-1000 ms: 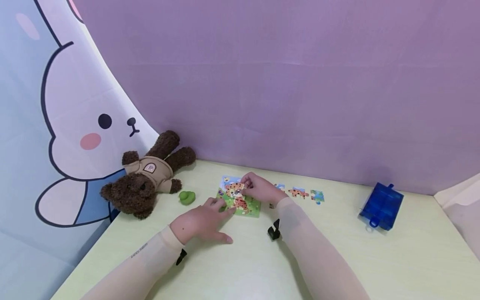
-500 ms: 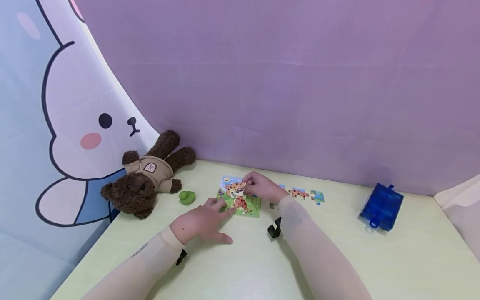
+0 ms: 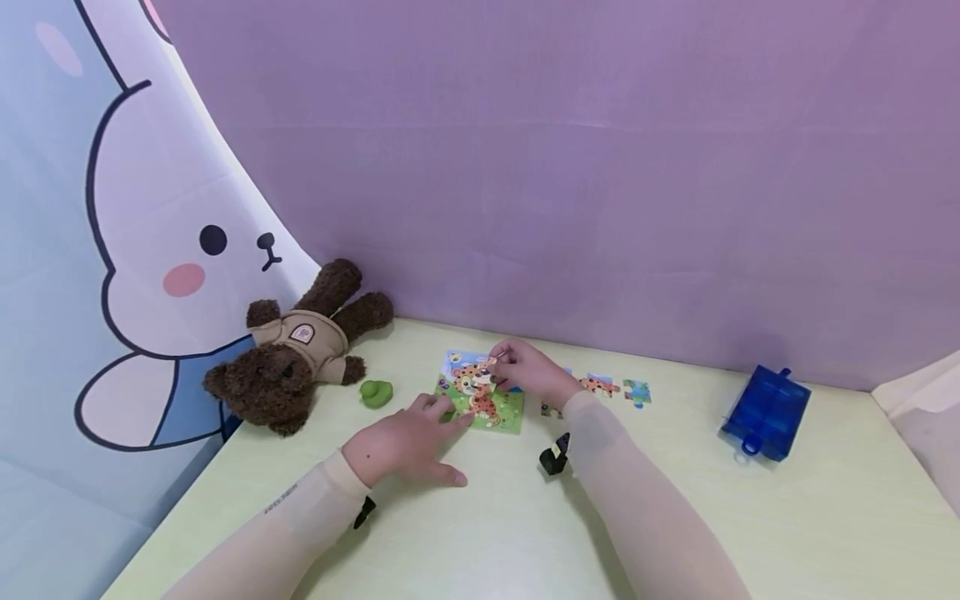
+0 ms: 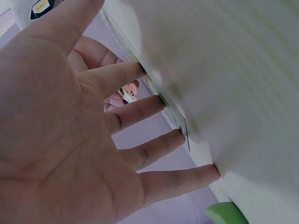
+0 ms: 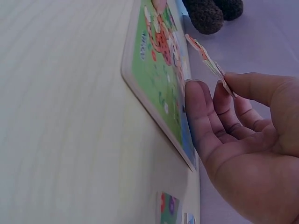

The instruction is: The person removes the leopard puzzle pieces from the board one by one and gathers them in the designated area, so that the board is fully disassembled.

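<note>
A small jigsaw board (image 3: 506, 417) with a spotted cartoon cub on a green and blue ground lies flat on the table. My left hand (image 3: 408, 437) spreads over its near left side; the left wrist view shows straight fingers, several tips on the board's edge (image 4: 175, 112). Above the board's right part, my right hand (image 3: 528, 371) pinches a jigsaw piece (image 5: 205, 56) between thumb and finger. That piece is tilted and held apart from the board in the right wrist view. Several loose pieces (image 3: 600, 385) lie to the right, some partly hidden by the right hand and wrist.
A brown teddy bear (image 3: 303, 354) lies at the left, with a green toy duck (image 3: 377, 393) between it and the board. A translucent blue box (image 3: 767, 412) stands at the far right. A purple cloth (image 3: 540, 183) hangs behind the table.
My right hand has shifted slightly right with the pinched piece, which now shows more plainly, tilted up. The left hand keeps its place on the board.
</note>
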Tool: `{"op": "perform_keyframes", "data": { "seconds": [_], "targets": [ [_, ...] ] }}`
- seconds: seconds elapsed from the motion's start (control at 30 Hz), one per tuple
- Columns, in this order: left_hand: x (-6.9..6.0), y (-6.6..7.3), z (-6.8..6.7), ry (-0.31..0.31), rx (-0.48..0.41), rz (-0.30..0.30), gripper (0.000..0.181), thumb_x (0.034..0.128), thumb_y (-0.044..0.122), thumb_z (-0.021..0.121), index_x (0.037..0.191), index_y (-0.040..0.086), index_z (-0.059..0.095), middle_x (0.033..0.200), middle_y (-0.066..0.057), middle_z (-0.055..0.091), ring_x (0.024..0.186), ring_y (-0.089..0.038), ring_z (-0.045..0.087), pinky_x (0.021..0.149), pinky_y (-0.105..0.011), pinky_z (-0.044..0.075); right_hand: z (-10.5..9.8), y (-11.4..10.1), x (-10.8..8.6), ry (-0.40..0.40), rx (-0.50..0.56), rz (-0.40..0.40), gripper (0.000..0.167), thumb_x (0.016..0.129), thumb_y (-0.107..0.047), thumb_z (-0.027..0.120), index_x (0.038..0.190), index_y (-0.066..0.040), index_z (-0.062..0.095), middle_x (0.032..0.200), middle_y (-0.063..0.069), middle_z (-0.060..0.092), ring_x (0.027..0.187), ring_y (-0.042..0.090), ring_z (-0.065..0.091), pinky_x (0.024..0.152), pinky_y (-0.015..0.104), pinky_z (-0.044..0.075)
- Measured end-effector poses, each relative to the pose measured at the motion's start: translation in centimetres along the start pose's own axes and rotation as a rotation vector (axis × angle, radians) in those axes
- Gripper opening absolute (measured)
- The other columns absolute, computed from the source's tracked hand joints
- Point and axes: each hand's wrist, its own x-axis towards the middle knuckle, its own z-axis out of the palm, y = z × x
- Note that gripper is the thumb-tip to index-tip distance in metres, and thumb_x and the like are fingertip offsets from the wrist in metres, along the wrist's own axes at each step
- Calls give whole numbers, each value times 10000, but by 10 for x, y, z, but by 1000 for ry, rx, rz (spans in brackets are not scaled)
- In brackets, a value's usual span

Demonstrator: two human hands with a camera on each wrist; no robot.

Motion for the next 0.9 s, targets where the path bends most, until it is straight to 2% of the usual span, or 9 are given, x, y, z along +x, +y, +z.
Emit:
{"op": "perform_keyframes", "data": {
  "seconds": [0.3, 0.5, 0.67, 0.9],
  "targets": [
    [0, 1, -1, -9, 6, -7, 993, 902, 786, 656, 1693, 277, 339, 1602, -68, 427, 1517, -390, 395, 1067, -523, 597, -17, -2, -10, 4, -26, -24, 334, 1117, -212, 561, 1406, -54, 506, 1217, 173, 664, 1060, 325, 736, 1020, 477, 633],
    [0, 2, 0, -11, -3, -5, 996, 903, 776, 662, 1697, 275, 329, 1623, -76, 415, 1523, -404, 391, 1074, -543, 592, -29, 1, -18, 25, -36, -28, 274, 1112, -200, 571, 1349, -71, 522, 1185, 172, 654, 1046, 280, 730, 1034, 469, 626],
    [0, 3, -1, -15, -1, -9, 995, 905, 773, 665, 1697, 274, 329, 1629, -75, 410, 1531, -406, 383, 1085, -552, 587, -39, 4, -29, 30, -44, -11, 280, 1110, -201, 570, 1355, -79, 512, 1279, 183, 631, 1102, 289, 713, 1060, 484, 612],
    [-1, 2, 0, -11, -5, -11, 996, 903, 771, 669, 1696, 273, 331, 1630, -74, 410, 1537, -405, 376, 1089, -556, 582, -55, 9, -49, 29, -50, 6, 313, 1096, -220, 609, 1344, -54, 514, 1224, 193, 610, 1071, 296, 701, 1004, 458, 638]
  ]
}}
